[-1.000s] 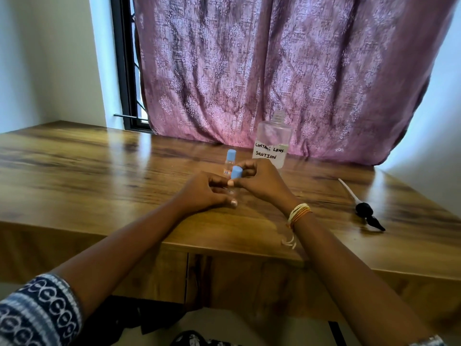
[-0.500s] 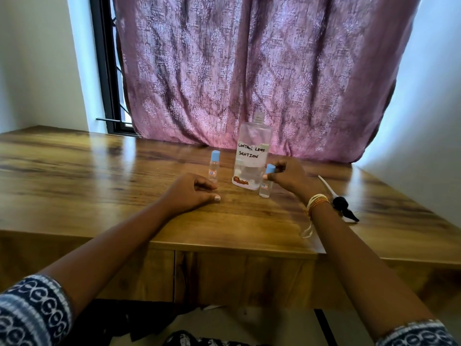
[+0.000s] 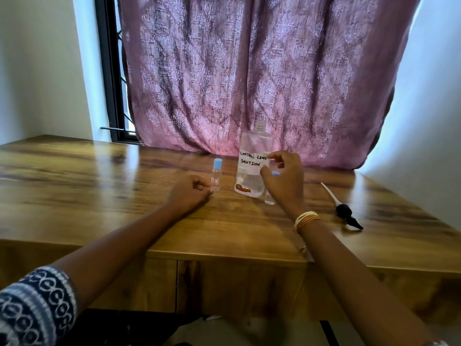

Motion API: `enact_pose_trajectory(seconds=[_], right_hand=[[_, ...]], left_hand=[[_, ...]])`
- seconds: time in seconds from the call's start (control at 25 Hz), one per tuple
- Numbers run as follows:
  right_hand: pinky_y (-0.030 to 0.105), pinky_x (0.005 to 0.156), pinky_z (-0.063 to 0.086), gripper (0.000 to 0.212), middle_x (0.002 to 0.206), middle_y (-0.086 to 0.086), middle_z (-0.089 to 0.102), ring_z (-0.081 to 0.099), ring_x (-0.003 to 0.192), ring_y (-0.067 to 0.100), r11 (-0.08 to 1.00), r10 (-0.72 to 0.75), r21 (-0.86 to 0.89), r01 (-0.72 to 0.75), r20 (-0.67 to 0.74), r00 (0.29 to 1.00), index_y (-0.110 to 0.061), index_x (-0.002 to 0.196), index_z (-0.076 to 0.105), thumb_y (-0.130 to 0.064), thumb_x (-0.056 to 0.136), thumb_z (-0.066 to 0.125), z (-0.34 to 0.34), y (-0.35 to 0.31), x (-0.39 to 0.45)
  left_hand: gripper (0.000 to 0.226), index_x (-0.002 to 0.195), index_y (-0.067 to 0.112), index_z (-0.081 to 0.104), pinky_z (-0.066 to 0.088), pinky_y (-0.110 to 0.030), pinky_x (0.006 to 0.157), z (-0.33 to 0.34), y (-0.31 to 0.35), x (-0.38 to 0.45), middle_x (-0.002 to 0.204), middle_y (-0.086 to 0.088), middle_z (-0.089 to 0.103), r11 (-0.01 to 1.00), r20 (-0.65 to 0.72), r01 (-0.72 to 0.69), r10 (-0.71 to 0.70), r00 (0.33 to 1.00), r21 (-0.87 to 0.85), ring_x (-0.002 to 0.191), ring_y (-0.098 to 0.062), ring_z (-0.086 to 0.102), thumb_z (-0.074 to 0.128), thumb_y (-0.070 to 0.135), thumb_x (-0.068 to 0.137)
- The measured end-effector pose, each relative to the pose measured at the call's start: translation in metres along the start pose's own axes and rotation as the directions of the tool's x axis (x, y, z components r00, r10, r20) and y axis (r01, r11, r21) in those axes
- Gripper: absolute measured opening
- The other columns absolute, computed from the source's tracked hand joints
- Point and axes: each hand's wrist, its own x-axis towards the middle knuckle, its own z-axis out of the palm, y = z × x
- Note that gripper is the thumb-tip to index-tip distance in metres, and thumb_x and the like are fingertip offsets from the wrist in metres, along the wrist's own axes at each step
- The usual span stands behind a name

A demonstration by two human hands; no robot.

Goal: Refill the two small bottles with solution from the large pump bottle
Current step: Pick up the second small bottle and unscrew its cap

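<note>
1. A wooden table is seen before a purple curtain.
2. The large bottle stands uncapped near the curtain; its pump lies well apart to the right.
3. One small bottle, blue-capped, stands just left of it; the second small bottle is half hidden behind the right hand.
4. The right hand is raised with loosely curled fingers; whether anything is pinched cannot be told.
5. The left hand is rested on the table, curled, holding nothing.

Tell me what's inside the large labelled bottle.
The large bottle holds clear liquid only in its lower part, with something orange-brown at the bottom. Its neck is open, the pump lying on the table. The label and the right hand cover the rest.
</note>
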Motion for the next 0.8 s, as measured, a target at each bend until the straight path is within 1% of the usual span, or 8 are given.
enact_pose_trajectory(seconds=[0.08,0.16,0.24,0.32,0.4,0.56,0.68,0.8], right_hand=[[0.028,0.075,0.047,0.015,0.095,0.002,0.053,0.055,0.086,0.019,0.992,-0.127,0.014,0.127,0.002,0.992,-0.011,0.091,0.064,-0.011,0.077,0.067,0.017,-0.018,-0.005],[0.033,0.075,0.05,0.006,0.093,0.006,0.057,0.056,0.084,0.021,0.976,-0.218,0.001,0.219,0.079,0.973,-0.008,0.085,0.063,-0.01,0.079,0.063,0.037,-0.027,-0.005],[0.041,0.075,0.051,0.005,0.092,0.01,0.06,0.058,0.085,0.024,0.967,-0.25,-0.001,0.255,0.185,0.95,-0.006,0.085,0.064,-0.007,0.08,0.062,0.056,-0.029,-0.002],[0.047,0.077,0.051,0.011,0.093,0.014,0.063,0.06,0.087,0.027,0.966,-0.252,0.017,0.257,0.267,0.93,-0.004,0.09,0.066,-0.006,0.081,0.061,0.072,-0.027,0.002],[0.047,0.077,0.052,0.017,0.096,0.014,0.065,0.061,0.088,0.029,0.961,-0.272,0.03,0.276,0.305,0.913,-0.005,0.096,0.065,-0.008,0.081,0.059,0.084,-0.024,0.005],[0.039,0.084,0.051,0.032,0.113,0.012,0.059,0.057,0.101,0.026,0.951,-0.287,-0.017,0.309,0.328,0.9,-0.009,0.115,0.058,-0.013,0.083,0.057,0.102,-0.014,0.011],[0.032,0.087,0.048,0.034,0.116,0.009,0.06,0.058,0.104,0.021,0.985,-0.172,0.045,0.166,0.345,0.923,-0.011,0.118,0.058,-0.017,0.086,0.064,0.103,-0.008,0.013],[0.016,0.073,0.049,0.026,0.092,-0.001,0.066,0.061,0.08,0.004,0.97,-0.004,0.23,-0.084,0.358,0.934,-0.015,0.104,0.065,-0.013,0.081,0.075,0.093,-0.006,0.009]], left_hand=[[0.041,0.104,0.011,0.063,0.05,-0.028,0.061,0.009,0.0,0.01,0.081,-0.001,0.067,0.998,-0.055,0.068,-0.068,0.996,-0.001,0.071,-0.017,0.066,0.084,0.025,0.072],[0.064,0.121,0.01,0.056,0.046,-0.03,0.072,0.02,0.003,0.02,0.102,-0.007,0.064,0.995,-0.074,0.053,-0.047,0.996,0.081,0.089,-0.022,0.062,0.086,0.031,0.068],[0.074,0.132,0.006,0.051,0.045,-0.033,0.079,0.029,0.005,0.029,0.118,-0.012,0.062,0.994,-0.079,0.01,-0.001,0.997,0.105,0.102,-0.029,0.061,0.084,0.028,0.069],[0.066,0.131,0.007,0.052,0.046,-0.034,0.079,0.031,0.004,0.037,0.12,-0.012,0.064,0.995,-0.069,-0.012,0.018,0.997,0.095,0.103,-0.03,0.064,0.079,0.022,0.073],[0.045,0.12,0.009,0.06,0.05,-0.035,0.076,0.031,0.001,0.042,0.109,-0.012,0.071,0.994,-0.044,-0.034,0.039,0.998,0.102,0.094,-0.028,0.067,0.07,0.016,0.076],[0.019,0.096,0.008,0.07,0.052,-0.033,0.07,0.031,-0.003,0.047,0.089,-0.012,0.075,0.997,-0.026,-0.045,0.047,0.999,0.056,0.082,-0.026,0.07,0.065,0.007,0.078],[0.011,0.087,0.01,0.072,0.056,-0.041,0.073,0.026,-0.003,0.048,0.082,-0.012,0.074,0.998,0.007,-0.026,0.026,1.0,-0.052,0.076,-0.027,0.07,0.073,0.007,0.077],[0.015,0.085,0.01,0.074,0.056,-0.037,0.069,0.018,-0.005,0.043,0.078,-0.01,0.075,0.992,0.079,-0.06,0.069,0.995,-0.11,0.068,-0.017,0.067,0.082,0.013,0.072]])
